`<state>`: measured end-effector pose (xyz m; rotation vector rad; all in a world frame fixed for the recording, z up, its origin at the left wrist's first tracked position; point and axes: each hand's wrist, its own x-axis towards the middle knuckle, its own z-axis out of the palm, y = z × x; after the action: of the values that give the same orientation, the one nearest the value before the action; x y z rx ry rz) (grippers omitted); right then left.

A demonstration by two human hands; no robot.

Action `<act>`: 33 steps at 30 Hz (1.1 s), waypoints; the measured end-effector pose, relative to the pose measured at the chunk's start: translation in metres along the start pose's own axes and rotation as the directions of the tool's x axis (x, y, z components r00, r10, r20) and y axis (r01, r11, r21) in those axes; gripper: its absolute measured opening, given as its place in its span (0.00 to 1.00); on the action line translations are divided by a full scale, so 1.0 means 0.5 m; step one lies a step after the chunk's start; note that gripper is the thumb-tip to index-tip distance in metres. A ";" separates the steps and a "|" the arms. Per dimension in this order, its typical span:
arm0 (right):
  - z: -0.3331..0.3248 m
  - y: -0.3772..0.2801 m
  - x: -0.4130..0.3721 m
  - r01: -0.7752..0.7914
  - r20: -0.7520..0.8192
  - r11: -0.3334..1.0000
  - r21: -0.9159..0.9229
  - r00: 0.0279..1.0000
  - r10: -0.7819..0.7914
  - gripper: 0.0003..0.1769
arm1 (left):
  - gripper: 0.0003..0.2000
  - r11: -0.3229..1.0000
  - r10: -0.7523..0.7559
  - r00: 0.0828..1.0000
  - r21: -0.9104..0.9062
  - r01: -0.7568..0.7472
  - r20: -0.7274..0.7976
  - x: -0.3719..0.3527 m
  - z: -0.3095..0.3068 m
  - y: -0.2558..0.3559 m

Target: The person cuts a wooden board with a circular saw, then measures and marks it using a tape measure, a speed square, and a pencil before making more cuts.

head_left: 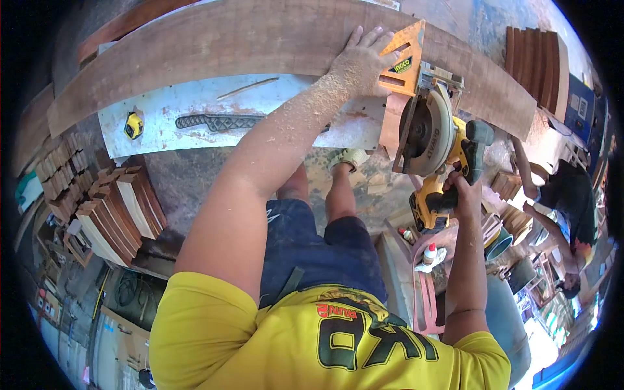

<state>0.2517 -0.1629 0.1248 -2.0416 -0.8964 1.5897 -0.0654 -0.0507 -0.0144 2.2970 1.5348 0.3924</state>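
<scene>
A long brown wooden board (260,42) runs across the bench at the top of the view. My left hand (361,60), dusted with sawdust, holds an orange triangular speed square (404,62) on the board, its fingers extended along the square's left edge. My right hand (464,190) is closed round the rear handle of a yellow and black cordless circular saw (434,140). The saw's base sits close beside the square at the board's near edge. Where the blade meets the wood is hidden by the guard and base.
On the white bench top (156,104) lie a yellow tape measure (133,125), a dark hand tool (218,122) and a thin wood strip (247,88). Stacked timber (120,208) stands at left, with more boards (536,71) at upper right. Another person (569,201) is at right.
</scene>
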 end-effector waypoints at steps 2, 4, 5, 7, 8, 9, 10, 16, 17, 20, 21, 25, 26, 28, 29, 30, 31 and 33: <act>-0.003 0.003 0.004 0.005 0.014 1.000 0.014 1.000 -0.005 0.19 | 0.39 1.000 0.001 1.000 0.015 -0.001 0.003 0.001 0.003 0.000; 0.001 -0.002 0.000 0.018 0.009 0.999 -0.041 1.000 -0.018 0.18 | 0.39 1.000 0.005 1.000 0.029 -0.005 0.007 0.003 -0.002 -0.001; 0.002 -0.002 -0.001 0.009 0.007 0.999 -0.040 1.000 -0.009 0.18 | 0.39 0.999 0.007 1.000 0.039 -0.007 0.010 0.002 -0.002 -0.002; 0.002 -0.004 -0.001 0.003 -0.006 0.999 -0.043 1.000 -0.003 0.17 | 0.40 0.999 0.010 1.000 0.046 -0.011 0.017 0.000 0.003 0.000; 0.002 -0.005 -0.001 0.002 -0.005 0.999 -0.043 1.000 -0.002 0.17 | 0.39 0.999 0.009 1.000 0.047 -0.010 0.024 0.001 0.003 0.000; 0.003 -0.006 0.000 0.004 0.000 1.000 -0.031 1.000 -0.004 0.17 | 0.39 0.999 0.008 1.000 0.050 -0.009 0.028 0.003 0.002 -0.002; 0.005 -0.006 0.001 0.007 0.005 1.000 -0.019 1.000 -0.007 0.17 | 0.39 0.999 0.007 1.000 0.053 -0.008 0.029 0.004 0.000 -0.005; 0.005 -0.006 -0.002 -0.009 -0.013 0.999 -0.042 1.000 0.008 0.17 | 0.39 0.999 0.010 1.000 0.036 -0.011 0.023 0.004 0.001 -0.004; 0.005 -0.004 -0.001 -0.009 -0.010 0.999 -0.042 1.000 0.009 0.17 | 0.40 1.000 0.012 1.000 0.023 -0.013 0.029 0.005 0.001 -0.005; 0.001 0.004 0.001 -0.023 -0.031 0.998 -0.052 0.999 0.022 0.17 | 0.40 1.000 0.008 1.000 -0.003 -0.007 0.028 0.004 -0.004 -0.003; 0.000 0.006 0.001 -0.027 -0.040 0.998 -0.051 0.999 0.025 0.18 | 0.40 1.000 0.008 1.000 -0.016 -0.008 0.017 0.003 -0.003 -0.003; -0.002 0.003 0.000 -0.019 -0.051 0.998 -0.060 0.999 0.016 0.19 | 0.39 1.000 0.010 1.000 -0.009 -0.010 0.018 0.002 -0.004 -0.003; -0.001 0.001 0.000 -0.018 -0.049 0.998 -0.061 0.999 0.015 0.19 | 0.39 1.000 0.005 0.999 0.020 -0.006 0.037 0.003 -0.006 -0.002; -0.003 -0.003 -0.001 -0.038 -0.004 0.997 -0.066 0.999 0.038 0.19 | 0.40 0.999 0.002 0.998 0.046 -0.004 0.055 0.004 -0.007 0.001; -0.005 -0.002 -0.001 -0.039 -0.006 0.997 -0.066 0.999 0.038 0.19 | 0.40 0.999 -0.002 0.999 0.042 0.000 0.049 0.004 -0.008 0.002; -0.005 0.000 -0.001 -0.037 -0.004 0.998 -0.052 0.999 0.037 0.19 | 0.40 0.999 -0.005 0.999 0.039 0.003 0.044 0.003 -0.007 0.003; -0.004 0.002 0.000 -0.035 -0.001 0.999 -0.035 0.999 0.035 0.19 | 0.40 0.999 -0.001 0.999 0.039 -0.001 0.045 0.002 -0.008 0.003; -0.003 -0.006 0.003 -0.023 0.000 0.998 -0.064 1.000 0.023 0.17 | 0.40 0.999 0.004 1.000 0.042 -0.005 0.021 0.001 -0.009 0.003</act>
<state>0.2527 -0.1599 0.1262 -2.1019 -0.9386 1.5933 -0.0658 -0.0501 -0.0095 2.3290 1.5423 0.3388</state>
